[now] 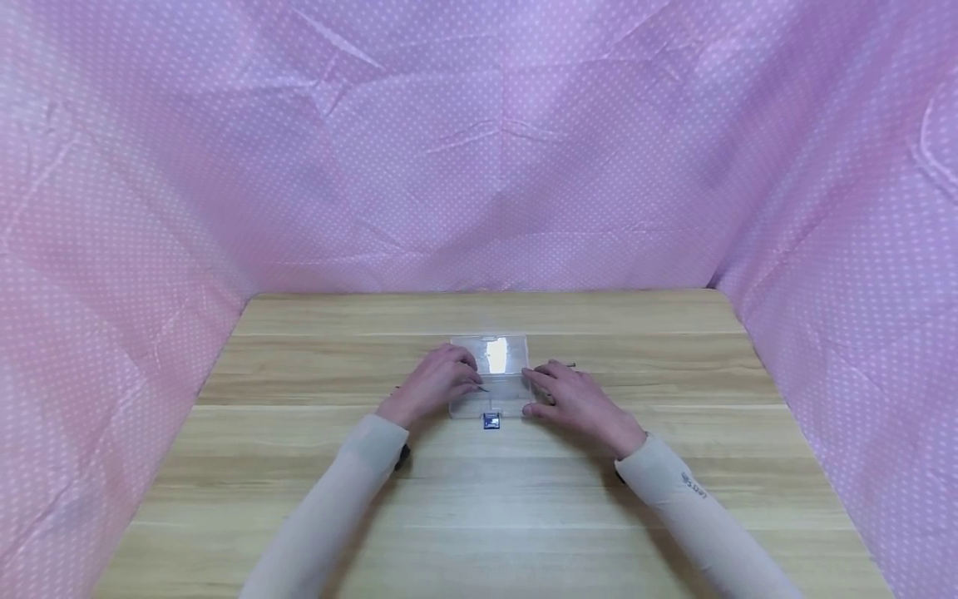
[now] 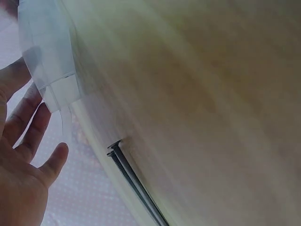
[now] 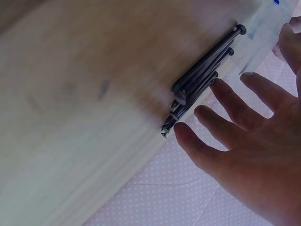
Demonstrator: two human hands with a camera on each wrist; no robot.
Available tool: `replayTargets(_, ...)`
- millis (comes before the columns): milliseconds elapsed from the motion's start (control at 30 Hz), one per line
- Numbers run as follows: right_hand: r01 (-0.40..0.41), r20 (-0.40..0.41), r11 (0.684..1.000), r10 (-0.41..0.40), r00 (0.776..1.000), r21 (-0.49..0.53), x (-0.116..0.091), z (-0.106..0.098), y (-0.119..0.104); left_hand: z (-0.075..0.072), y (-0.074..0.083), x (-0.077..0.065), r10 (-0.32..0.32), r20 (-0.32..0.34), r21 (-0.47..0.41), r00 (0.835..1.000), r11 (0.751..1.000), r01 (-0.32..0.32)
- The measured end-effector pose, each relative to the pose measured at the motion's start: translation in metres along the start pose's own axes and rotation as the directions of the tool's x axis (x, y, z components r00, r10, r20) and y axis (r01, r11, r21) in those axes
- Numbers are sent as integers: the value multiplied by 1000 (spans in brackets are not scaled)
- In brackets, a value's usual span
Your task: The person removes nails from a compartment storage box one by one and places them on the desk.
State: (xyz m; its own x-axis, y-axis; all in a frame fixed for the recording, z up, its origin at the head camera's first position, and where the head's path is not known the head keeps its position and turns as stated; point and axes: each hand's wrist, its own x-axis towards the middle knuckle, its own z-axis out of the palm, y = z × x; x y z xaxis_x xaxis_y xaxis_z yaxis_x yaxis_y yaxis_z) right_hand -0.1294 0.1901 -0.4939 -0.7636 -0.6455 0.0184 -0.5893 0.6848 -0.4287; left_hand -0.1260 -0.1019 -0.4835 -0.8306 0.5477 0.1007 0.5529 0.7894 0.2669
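Note:
A clear plastic box (image 1: pixel 490 403) stands mid-table with its lid (image 1: pixel 471 349) raised at the far side. My left hand (image 1: pixel 443 378) reaches over the box's left side with bent fingers. Between its fingertips a thin dark piece (image 1: pixel 483 389) sticks out over the box; most of it is hidden. My right hand (image 1: pixel 580 403) rests at the box's right edge, fingers spread and fairly straight, holding nothing. Beside the left hand lie two long dark screws (image 2: pixel 136 181). Several similar black screws (image 3: pixel 207 68) lie close under the right hand's fingertips.
A small blue-and-white label or clip (image 1: pixel 491 421) sits at the box's front edge. The wooden table (image 1: pixel 479 516) reaches back to a pink dotted cloth (image 1: pixel 486 166) that hangs behind and on both sides.

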Motion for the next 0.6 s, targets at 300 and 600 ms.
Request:
replayTargets(300, 1, 5, 1000, -1, 1000, -3, 0, 0, 0, 3, -1, 0, 28, -26, 22, 999, 999, -27)
replayTargets(600, -2, -1, 1000, 2, 1000, -21, 0, 2, 1, 3, 0, 5, 15, -19, 61, 1000, 998, -14)
